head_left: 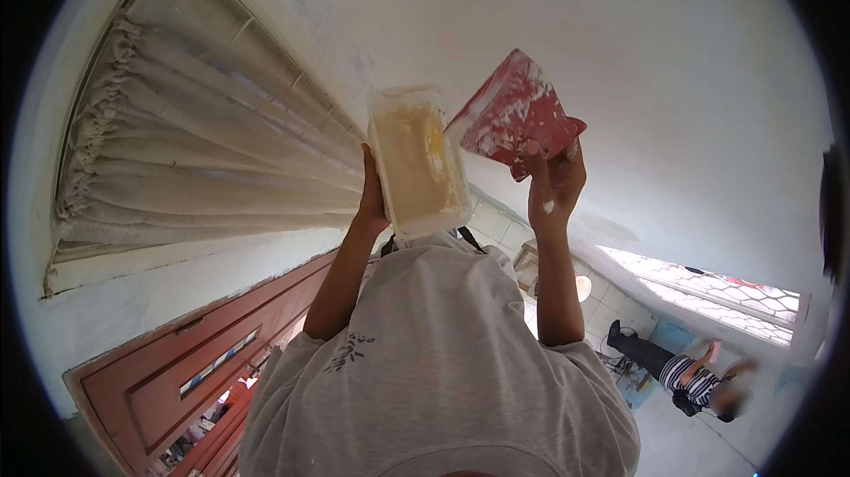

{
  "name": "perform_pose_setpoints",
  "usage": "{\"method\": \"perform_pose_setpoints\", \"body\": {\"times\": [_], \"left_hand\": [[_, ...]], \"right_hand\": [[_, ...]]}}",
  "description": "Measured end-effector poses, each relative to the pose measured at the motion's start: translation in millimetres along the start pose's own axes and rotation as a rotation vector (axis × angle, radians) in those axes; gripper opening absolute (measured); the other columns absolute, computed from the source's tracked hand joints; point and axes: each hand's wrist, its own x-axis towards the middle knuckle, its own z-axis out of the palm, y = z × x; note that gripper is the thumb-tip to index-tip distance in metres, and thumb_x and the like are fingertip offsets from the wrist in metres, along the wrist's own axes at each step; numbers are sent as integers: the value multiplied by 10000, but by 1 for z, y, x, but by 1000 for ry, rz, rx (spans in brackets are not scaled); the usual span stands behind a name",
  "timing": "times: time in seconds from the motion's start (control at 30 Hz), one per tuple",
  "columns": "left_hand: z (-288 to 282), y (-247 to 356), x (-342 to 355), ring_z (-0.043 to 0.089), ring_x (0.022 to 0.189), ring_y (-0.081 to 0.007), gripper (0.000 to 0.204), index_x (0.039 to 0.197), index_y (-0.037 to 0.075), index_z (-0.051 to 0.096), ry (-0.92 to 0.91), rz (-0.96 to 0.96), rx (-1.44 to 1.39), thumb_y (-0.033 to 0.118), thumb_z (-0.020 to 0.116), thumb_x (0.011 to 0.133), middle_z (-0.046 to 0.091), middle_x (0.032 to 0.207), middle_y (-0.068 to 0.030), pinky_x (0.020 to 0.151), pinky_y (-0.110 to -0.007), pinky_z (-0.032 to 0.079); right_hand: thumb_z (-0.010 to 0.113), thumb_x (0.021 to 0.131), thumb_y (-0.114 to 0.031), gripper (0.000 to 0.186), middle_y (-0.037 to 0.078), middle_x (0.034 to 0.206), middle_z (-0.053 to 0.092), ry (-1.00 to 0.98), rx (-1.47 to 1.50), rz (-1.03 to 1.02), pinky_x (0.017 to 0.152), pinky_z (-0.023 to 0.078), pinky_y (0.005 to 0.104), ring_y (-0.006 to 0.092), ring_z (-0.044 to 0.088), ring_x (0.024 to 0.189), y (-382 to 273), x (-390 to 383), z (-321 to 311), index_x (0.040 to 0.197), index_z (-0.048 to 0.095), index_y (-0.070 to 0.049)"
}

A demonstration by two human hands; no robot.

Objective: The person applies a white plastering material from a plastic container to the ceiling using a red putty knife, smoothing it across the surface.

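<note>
My left hand [373, 192] grips a rectangular, translucent plastic container [409, 163] by its left side. Whitish smears coat its rim, and a yellow patch shows near its right wall. In my right hand [558, 187] is a red putty spreader [521, 110], pinched at its narrower end with the thumb on the near face. White paste streaks the spreader's broad blade, and a white dab marks my right hand. The blade's left corner comes close to the container's upper right edge; whether they touch I cannot tell.
A pale wall [655, 105] spreads behind both hands. On the left, a gathered curtain [204, 141] covers a window above a reddish wooden door [204, 362]. A grilled window [708, 287] is at the right. Another person [691, 375] in a striped top is at the lower right.
</note>
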Motion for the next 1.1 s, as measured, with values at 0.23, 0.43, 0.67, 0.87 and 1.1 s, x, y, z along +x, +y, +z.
{"method": "perform_pose_setpoints", "body": {"times": [0.23,0.43,0.67,0.87,1.1], "left_hand": [[17,-23,-3,593,1220,-239,847,1508,142,362,122,54,76,769,236,952,549,1384,-93,993,-428,535],[3,-44,2,532,1286,-257,887,1524,172,335,225,146,102,813,268,914,498,1436,-82,1048,-435,486],[-4,-54,2,526,1277,-244,905,1521,164,321,303,171,147,824,238,908,506,1410,-86,1048,-411,472],[-2,-58,3,501,1298,-243,913,1526,168,313,336,166,153,831,216,905,487,1432,-77,1055,-396,453],[0,-58,1,471,1332,-248,920,1542,173,274,313,198,186,832,199,905,450,1469,-82,1069,-399,445]], "right_hand": [[682,949,-112,193,58,888,635,138,-101,155,692,507,271,104,603,787,11,0,16,999,520,-19],[640,996,-218,232,59,840,640,236,-249,203,680,523,270,102,608,754,29,-7,20,964,554,-5],[661,983,-221,279,102,907,678,215,-137,194,701,621,309,137,660,806,27,-13,36,1063,571,32],[672,975,-237,338,116,934,675,284,-142,169,705,630,317,147,666,821,26,-17,48,1118,566,50],[672,973,-233,324,103,947,675,324,-35,202,710,615,307,146,669,825,26,-20,46,1113,582,44]]}}
